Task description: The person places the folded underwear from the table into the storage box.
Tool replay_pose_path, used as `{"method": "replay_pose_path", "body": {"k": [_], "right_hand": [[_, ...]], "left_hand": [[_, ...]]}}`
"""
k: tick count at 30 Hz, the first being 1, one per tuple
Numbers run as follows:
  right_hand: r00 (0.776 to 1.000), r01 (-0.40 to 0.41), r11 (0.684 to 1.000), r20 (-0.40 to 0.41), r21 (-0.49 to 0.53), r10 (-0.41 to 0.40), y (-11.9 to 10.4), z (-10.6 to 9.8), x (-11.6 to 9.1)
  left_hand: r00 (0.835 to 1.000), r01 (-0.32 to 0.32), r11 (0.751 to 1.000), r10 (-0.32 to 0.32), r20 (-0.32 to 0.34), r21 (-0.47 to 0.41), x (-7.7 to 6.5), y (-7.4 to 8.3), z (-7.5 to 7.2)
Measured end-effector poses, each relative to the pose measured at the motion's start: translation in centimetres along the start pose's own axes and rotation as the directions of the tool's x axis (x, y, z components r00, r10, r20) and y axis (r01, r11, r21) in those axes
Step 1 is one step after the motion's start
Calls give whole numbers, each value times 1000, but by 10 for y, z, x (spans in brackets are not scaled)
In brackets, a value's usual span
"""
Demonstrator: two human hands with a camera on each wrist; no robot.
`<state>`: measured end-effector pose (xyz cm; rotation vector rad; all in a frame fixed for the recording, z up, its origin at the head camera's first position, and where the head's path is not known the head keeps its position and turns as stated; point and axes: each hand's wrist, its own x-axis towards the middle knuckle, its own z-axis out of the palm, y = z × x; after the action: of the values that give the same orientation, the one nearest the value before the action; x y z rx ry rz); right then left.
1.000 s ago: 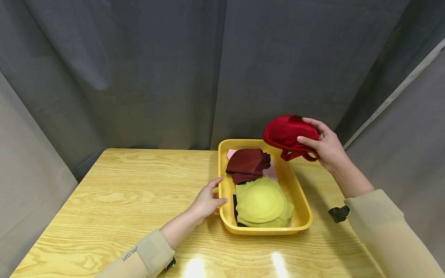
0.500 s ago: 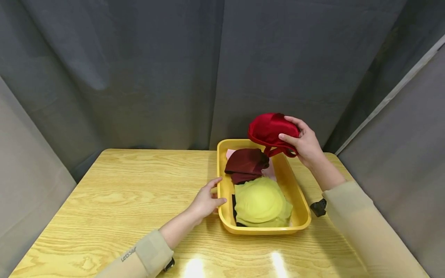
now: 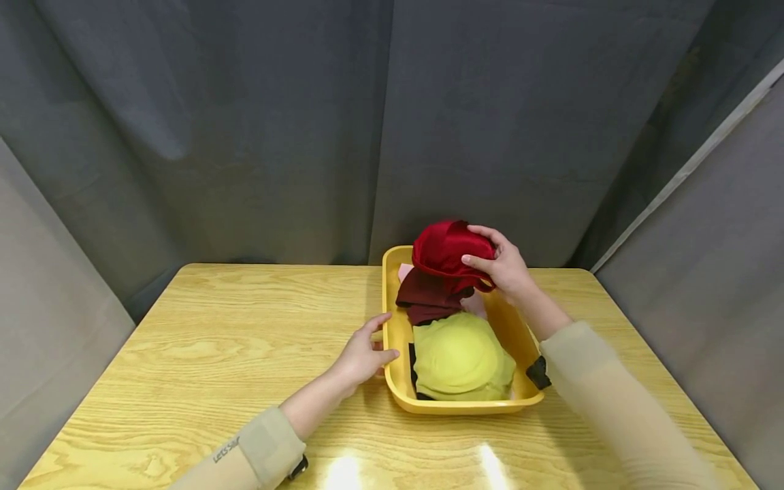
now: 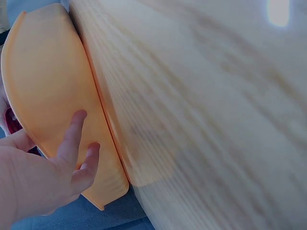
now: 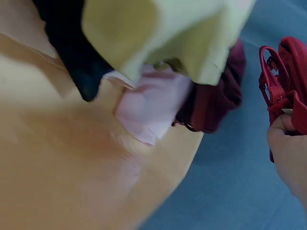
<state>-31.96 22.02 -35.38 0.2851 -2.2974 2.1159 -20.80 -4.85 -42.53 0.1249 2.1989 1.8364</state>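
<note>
My right hand [image 3: 508,269] holds a folded red bra [image 3: 450,248], thumb on the near side and fingers on top, above the far end of a yellow plastic tub [image 3: 399,381]. In the right wrist view, the red bra [image 5: 292,81] shows its straps and clasp beside the pinching fingers. Beneath it in the tub lies a folded maroon bra [image 3: 425,292], partly hidden. A yellow-green bra [image 3: 462,354] lies at the near end. My left hand [image 3: 361,354] grips the tub's left side, thumb over the rim and fingers against the outer wall [image 4: 53,72].
Pink cloth [image 3: 478,304] and black fabric [image 3: 412,361] show under the folded bras. The tub stands on a wood-grain table [image 3: 233,354]. A dark grey curtain [image 3: 275,136] hangs behind it, with lighter panels at both sides.
My right hand has carried the red bra leftward and, lately, lower, from over the tub's right rim to above the maroon bra. The left hand and the tub have stayed put.
</note>
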Motion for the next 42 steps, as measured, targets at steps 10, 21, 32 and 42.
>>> {"method": "replay_pose_path", "body": {"k": [10,21,32,42], "right_hand": [[996,-32,994,74,-106,40,20,6,7],[981,-78,939,140,-336,132,26,4,12],[952,-115,919,222,-377,210,24,-3,16],[904,-210,899,274,-384,327,26,-6,20]], "left_hand": [[1000,7,1000,-7,-4,5,-1,0,1],[1000,7,1000,-7,-3,-7,2,-2,2],[1000,5,1000,-5,0,-10,2,-1,2],[1000,1,1000,-1,8,-20,3,-1,2]]}}
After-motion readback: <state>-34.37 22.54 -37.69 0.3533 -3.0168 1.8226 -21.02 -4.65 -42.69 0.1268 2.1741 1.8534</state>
